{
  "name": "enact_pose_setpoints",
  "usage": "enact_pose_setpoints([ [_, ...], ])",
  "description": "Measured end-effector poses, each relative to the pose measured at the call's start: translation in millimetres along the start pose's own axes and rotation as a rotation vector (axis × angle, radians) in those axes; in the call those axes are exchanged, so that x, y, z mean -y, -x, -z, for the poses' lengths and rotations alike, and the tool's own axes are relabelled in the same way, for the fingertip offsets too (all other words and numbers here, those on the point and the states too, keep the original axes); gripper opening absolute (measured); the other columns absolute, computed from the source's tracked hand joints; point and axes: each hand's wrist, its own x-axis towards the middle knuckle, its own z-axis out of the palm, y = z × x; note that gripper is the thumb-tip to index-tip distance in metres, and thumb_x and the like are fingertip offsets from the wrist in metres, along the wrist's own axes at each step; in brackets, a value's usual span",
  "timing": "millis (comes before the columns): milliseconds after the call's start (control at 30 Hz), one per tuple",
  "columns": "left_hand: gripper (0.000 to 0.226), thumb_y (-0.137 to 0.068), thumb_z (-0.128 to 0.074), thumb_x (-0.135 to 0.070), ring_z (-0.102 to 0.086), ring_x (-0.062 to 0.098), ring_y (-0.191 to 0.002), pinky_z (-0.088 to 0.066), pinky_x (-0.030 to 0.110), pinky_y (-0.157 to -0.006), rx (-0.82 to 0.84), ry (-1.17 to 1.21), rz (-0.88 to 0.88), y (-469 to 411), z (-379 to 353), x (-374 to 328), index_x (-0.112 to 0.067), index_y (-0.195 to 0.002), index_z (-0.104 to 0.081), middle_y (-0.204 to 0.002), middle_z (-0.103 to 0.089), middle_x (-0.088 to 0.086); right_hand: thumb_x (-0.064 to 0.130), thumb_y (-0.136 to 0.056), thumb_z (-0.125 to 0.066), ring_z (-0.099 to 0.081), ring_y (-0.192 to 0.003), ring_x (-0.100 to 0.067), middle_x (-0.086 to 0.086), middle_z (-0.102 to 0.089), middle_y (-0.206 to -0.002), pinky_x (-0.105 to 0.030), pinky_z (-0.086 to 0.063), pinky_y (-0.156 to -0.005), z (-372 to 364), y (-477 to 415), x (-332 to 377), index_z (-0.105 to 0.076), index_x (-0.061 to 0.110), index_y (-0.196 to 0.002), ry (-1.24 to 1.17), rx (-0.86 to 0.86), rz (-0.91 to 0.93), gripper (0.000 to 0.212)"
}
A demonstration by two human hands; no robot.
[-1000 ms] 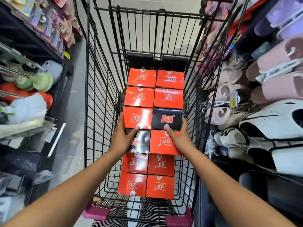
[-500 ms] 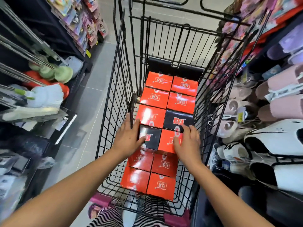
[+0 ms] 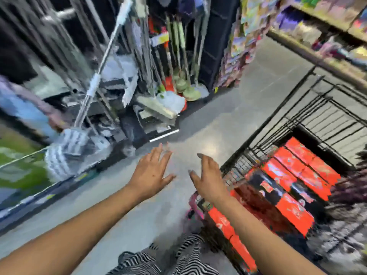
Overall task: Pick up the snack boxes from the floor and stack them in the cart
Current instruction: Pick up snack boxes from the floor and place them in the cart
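Left hand (image 3: 151,173) and right hand (image 3: 208,180) outstretched above floor (image 3: 208,124), fingers spread, holding nothing

Bright, even store light; floor (image 3: 210,141) is glaring at centre. Motion blur and blocky artefacts are smearing the whole frame, worst on snack boxes (image 3: 294,211) and mops (image 3: 168,104). Edges are bowing.

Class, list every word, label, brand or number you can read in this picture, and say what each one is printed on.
No text is legible; the whole picture is smeared by motion.
Red and black snack boxes in the cart: pale logo patches, too blurred to read.
Yellow shelf tag among the mops: too blurred to read.
Hanging packets on the aisle end: printing too blurred to read.
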Motion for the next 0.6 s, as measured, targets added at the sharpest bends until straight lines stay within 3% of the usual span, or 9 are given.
enact_pose_setpoints([
  [67,0.081,-0.088,-0.030,-0.068,-0.020,0.033,-0.143,-0.026,0.048,-0.113,0.004,0.027,0.126,48,7,53,-0.019,-0.151,-0.018,-0.157,-0.015,0.016,0.057,-0.080,-0.028,-0.044,-0.124,-0.038,-0.019,-0.048,-0.133,-0.043,-0.035,-0.103,-25,-2,55,-0.040,0.003,-0.140,0.045,0.099,0.074,0.081],
  [167,0.094,-0.075,-0.010,-0.074,-0.023,0.033,-0.142,-0.029,0.049,-0.111,-0.041,0.063,0.334,132,11,123,-0.020,-0.151,-0.018,-0.156,-0.021,0.014,0.047,-0.094,-0.047,-0.039,-0.127,-0.035,-0.015,-0.044,-0.137,-0.043,-0.036,-0.102,-71,8,130,-0.031,0.010,-0.143,0.135,0.265,0.199,0.064],
  [300,0.086,-0.081,-0.025,-0.072,-0.037,0.035,-0.135,-0.036,0.046,-0.107,-0.065,0.054,0.568,250,-3,198,-0.016,-0.147,-0.030,-0.150,-0.034,0.016,0.048,-0.097,-0.045,-0.036,-0.132,-0.032,-0.013,-0.039,-0.145,-0.041,-0.033,-0.104,-133,32,217,-0.023,0.017,-0.148,0.251,0.469,0.356,0.065],
  [400,0.078,-0.079,-0.036,-0.065,-0.062,0.039,-0.106,-0.052,0.048,-0.085,-0.073,0.079,0.722,340,-22,234,-0.008,-0.128,-0.053,-0.123,-0.060,0.023,0.050,-0.097,-0.044,-0.033,-0.136,-0.032,-0.015,-0.034,-0.150,-0.042,-0.031,-0.109,-181,56,278,-0.020,0.017,-0.150,0.313,0.621,0.463,0.067],
  [500,0.077,-0.077,-0.042,-0.064,-0.064,0.039,-0.101,-0.055,0.048,-0.080,-0.061,0.120,0.879,411,-35,243,-0.008,-0.128,-0.056,-0.119,-0.062,0.023,0.052,-0.096,-0.044,-0.035,-0.135,-0.034,-0.017,-0.035,-0.148,-0.042,-0.034,-0.108,-220,79,322,-0.020,0.017,-0.150,0.381,0.753,0.554,0.068],
  [600,0.080,-0.079,-0.033,-0.066,-0.064,0.039,-0.103,-0.054,0.048,-0.082,-0.099,0.201,1.086,491,-50,239,-0.008,-0.129,-0.055,-0.121,-0.061,0.024,0.053,-0.096,-0.044,-0.038,-0.132,-0.035,-0.019,-0.036,-0.146,-0.042,-0.036,-0.107,-265,114,372,-0.018,0.018,-0.150,0.502,0.902,0.706,0.069],
])
